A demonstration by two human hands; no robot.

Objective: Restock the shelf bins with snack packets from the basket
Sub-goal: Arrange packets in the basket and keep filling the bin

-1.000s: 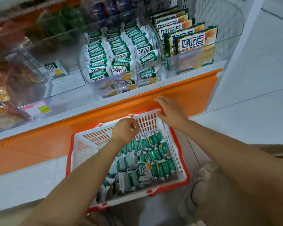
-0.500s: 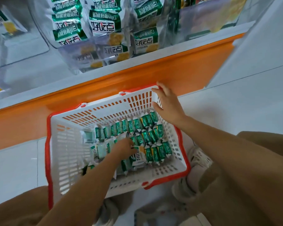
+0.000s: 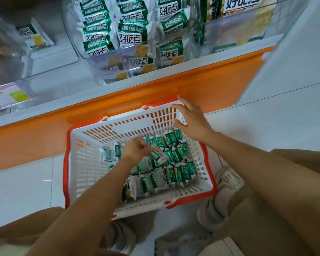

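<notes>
Snack basket (image 3: 89, 172), mid-pick
Left hand (image 3: 136, 151) pinches a green packet (image 3: 158, 153); right hand (image 3: 193, 118), fingers spread, rests on its far rim.

Basket (image 3: 85, 163): white with a red rim, upright in front of you.
Packets (image 3: 179, 172): green foil, rowed on edge at its right side, jumbled at the left.
Middle bin (image 3: 107, 71): clear, nearly full.

One basket (image 3: 66, 163), one left hand (image 3: 135, 151), one right hand (image 3: 192, 119), one packet (image 3: 158, 153) in fingers

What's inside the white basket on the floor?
Lots of green snack packets lie in the basket, and the left hand pinches one packet. Whatever lies under the top packets and the arm is hidden.
</notes>
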